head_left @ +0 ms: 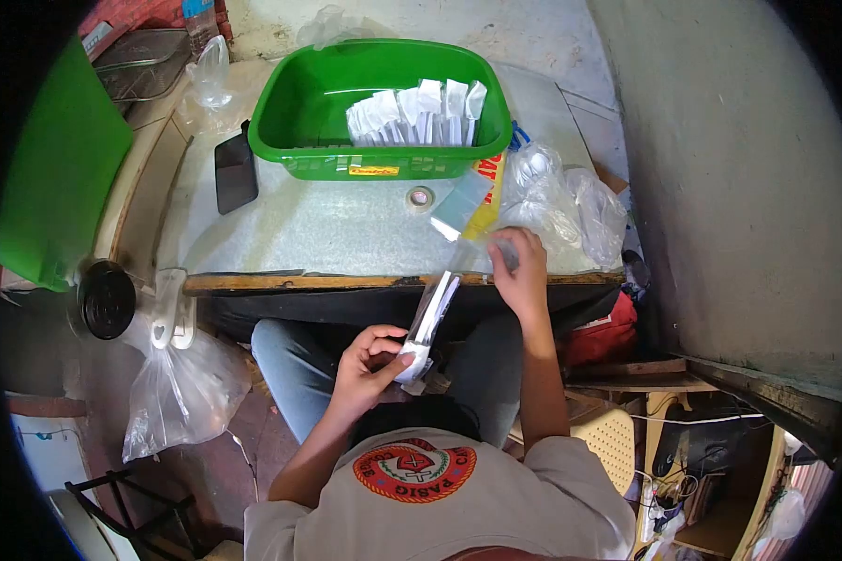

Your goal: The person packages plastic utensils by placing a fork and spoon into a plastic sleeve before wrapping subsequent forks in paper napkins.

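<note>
My left hand (372, 365) is closed round the lower end of a slim clear plastic packet (431, 313) with white pieces inside, tilted over my lap. Beyond the packet's upper end, my right hand (518, 271) is raised at the table's front edge, thumb and fingertips pinched near a bit of clear plastic; what exactly they hold is hard to make out. Behind, a green basin (365, 166) holds a row of several similar white packets (412, 114). A tape roll (420, 198) and a stack of clear sleeves (460, 206) lie in front of it.
A dark phone-like object (236, 173) leans by the basin's left side. Plastic bags with white contents (543, 192) lie at the right, beside a yellow wrapper (486, 215). A clear bag (182, 397) hangs from the table's left front. A wall (730, 187) stands at the right.
</note>
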The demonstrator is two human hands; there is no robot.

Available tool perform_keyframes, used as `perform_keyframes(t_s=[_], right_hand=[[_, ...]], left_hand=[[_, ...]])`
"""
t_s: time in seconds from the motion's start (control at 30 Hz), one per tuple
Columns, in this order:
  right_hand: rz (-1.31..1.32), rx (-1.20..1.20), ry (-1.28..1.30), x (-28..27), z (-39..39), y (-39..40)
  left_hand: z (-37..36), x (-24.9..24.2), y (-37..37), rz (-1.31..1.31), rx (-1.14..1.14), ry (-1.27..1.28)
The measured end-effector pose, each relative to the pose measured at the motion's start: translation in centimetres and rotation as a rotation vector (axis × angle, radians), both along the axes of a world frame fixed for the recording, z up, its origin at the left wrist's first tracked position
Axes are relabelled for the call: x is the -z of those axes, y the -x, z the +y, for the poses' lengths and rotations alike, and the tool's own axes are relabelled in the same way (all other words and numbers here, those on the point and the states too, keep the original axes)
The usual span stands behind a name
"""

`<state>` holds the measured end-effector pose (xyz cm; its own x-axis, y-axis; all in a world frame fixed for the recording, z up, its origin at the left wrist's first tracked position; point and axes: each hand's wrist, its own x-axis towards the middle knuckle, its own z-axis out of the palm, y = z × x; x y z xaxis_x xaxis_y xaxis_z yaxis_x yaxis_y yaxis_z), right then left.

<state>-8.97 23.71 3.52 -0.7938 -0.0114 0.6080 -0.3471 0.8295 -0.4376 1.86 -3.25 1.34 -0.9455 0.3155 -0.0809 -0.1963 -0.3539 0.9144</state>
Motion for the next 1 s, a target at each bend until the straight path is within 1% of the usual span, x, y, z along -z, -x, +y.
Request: perform_keyframes(t_s=[0.03, 0.07, 0.13, 0.17, 0.23, 0.37, 0.43, 0.47, 0.53, 0.57, 0.63, 0.67, 0.7, 0.77, 0.8, 0.87, 0.9, 0.97, 1.0], right_hand=[[-0.001, -0.025, 0.104, -0.3, -0.2, 0.5], [0.0, -0.026, 0.1, -0.7, -0.5, 1.0], [-0.079, -0.014, 0.489, -1.8, -1.7, 2.2], [-0.078, -0.019, 0.489, -2.2, -2.2, 3.0], [-0.191, -0.146, 0.854, -3.0, -2.9, 4.8], [-0.244, -0.161, 0.838, -3.5, -4.8, 7.5], [-0.437, -0.008, 0.523, -4.4, -5.4, 7.5], [-0.436, -0.01, 0.527, -4.7, -5.6, 7.1], [-0.168, 0.125, 0.149, -5.4, -5.6, 5.8], [-0.169, 0.124, 0.152, -5.8, -5.4, 5.5], [0.132, 0.277, -0.074, -6.6, -5.3, 4.8], [0.205, 0.308, -0.117, -7.0, -5.6, 4.5], [0.204, 0.313, -0.117, -6.7, -5.8, 4.7], [-0.034, 0.014, 0.44, -5.4, -6.1, 5.9], [-0.033, 0.015, 0.437, -4.3, -6.2, 6.7], [-0.211, -0.094, 0.837, -2.5, -6.6, 8.4], [-0.212, -0.099, 0.835, -2.6, -6.9, 8.6], [-0.277, -0.16, 0.936, -2.7, -7.4, 8.8], [-0.279, -0.16, 0.937, -2.8, -7.5, 8.8]], left_hand=[[0.1, 0.0, 0.0, -0.014, -0.01, 0.005], [0.1, 0.0, 0.1, -0.025, -0.021, 0.011], [0.3, 0.6, 0.2, -0.003, -0.034, 0.004], [0.3, 0.9, 0.0, 0.011, -0.043, -0.002], [0.5, 1.0, -0.2, 0.006, -0.054, -0.002], [0.6, 1.4, -0.6, 0.01, -0.079, -0.024], [0.2, 1.2, -0.6, 0.022, -0.084, -0.007], [-0.1, 1.0, -0.7, 0.025, -0.082, 0.0], [-0.6, 0.8, -0.6, 0.029, -0.077, 0.013], [-0.9, 0.7, -0.5, 0.034, -0.075, 0.015], [-1.3, 0.6, -0.4, 0.035, -0.072, 0.019], [-1.4, 0.5, -0.3, 0.03, -0.062, 0.034], [-1.5, 0.5, -0.2, 0.025, -0.05, 0.047], [-1.4, 0.6, -0.1, 0.029, -0.04, 0.057], [-1.3, 0.7, 0.0, 0.033, -0.037, 0.068], [-1.1, 0.8, -0.1, 0.033, -0.049, 0.039], [-1.0, 0.8, -0.2, 0.029, -0.061, 0.015], [-0.8, 0.9, -0.3, 0.03, -0.066, 0.01], [-0.8, 1.0, -0.4, 0.031, -0.067, 0.007]])
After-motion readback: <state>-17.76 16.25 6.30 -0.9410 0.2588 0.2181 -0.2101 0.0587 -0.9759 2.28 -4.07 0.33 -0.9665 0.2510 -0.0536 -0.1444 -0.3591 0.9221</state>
